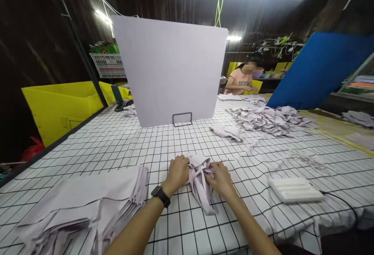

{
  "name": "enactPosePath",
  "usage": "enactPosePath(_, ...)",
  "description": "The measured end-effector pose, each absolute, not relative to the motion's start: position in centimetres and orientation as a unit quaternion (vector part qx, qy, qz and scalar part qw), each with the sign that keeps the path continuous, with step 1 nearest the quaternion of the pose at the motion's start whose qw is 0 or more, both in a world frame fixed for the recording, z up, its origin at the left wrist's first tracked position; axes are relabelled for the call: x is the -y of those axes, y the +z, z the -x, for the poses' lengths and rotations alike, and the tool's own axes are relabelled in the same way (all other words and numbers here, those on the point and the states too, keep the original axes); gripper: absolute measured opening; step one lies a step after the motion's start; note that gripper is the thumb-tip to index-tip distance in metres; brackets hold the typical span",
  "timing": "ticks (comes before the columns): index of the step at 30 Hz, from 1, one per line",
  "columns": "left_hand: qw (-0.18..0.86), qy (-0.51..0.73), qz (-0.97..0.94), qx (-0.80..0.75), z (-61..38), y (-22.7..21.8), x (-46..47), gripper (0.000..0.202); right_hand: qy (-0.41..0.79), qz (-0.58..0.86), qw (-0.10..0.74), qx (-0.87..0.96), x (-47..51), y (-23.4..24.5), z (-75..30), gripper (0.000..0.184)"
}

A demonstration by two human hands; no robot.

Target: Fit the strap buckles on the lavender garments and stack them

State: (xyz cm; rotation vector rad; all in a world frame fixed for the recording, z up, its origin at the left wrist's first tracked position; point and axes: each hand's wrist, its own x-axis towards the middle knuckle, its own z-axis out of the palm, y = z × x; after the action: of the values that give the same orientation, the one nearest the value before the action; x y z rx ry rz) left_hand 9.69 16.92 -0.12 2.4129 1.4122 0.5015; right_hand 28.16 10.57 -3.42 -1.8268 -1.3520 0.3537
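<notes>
My left hand (177, 174), with a black watch on its wrist, and my right hand (219, 178) both grip a crumpled pale lilac cloth piece (200, 185) on the checked tablecloth (122, 146). The fingers of each hand are closed on the cloth's upper part, and its lower end trails toward me. A flat stack of the same pale cloth pieces (84, 208) lies just left of my left forearm.
A white upright board (169, 70) on a wire stand stands in the middle of the table. A heap of loose cloth pieces (269, 118) lies at the far right, a white power strip (295, 189) at my right. A seated person (242, 80) works behind. Yellow bin (58, 103) at left.
</notes>
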Motion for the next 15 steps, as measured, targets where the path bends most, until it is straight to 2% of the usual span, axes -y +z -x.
enactPosePath(3, 0.141, 0.205, -0.818, -0.518, -7.7, 0.2, -16.1, 0.028, 0.123, 0.719, 0.431, 0.531, -11.3, -3.2, -27.9, 0.004)
enactPosePath(8, 0.127, 0.44, -0.744, -0.486, -3.5, 1.4, -11.6, 0.029, 0.057, 0.72, 0.491, 0.488, -7.7, -1.4, -28.1, 0.018)
enactPosePath(10, 0.092, 0.488, -0.738, -0.457, -2.0, 1.7, -9.4, 0.029, 0.002, 0.688, 0.509, 0.517, -5.4, -0.8, -27.9, 0.018)
enactPosePath(12, 0.098, 0.429, -0.784, -0.437, -0.4, 1.5, -7.2, 0.027, 0.019, 0.637, 0.481, 0.601, -2.9, -0.9, -27.9, 0.013)
enactPosePath(15, 0.201, 0.241, -0.864, -0.395, 1.9, 0.7, -4.3, 0.02, 0.169, 0.581, 0.371, 0.705, 0.7, -2.3, -28.7, 0.016)
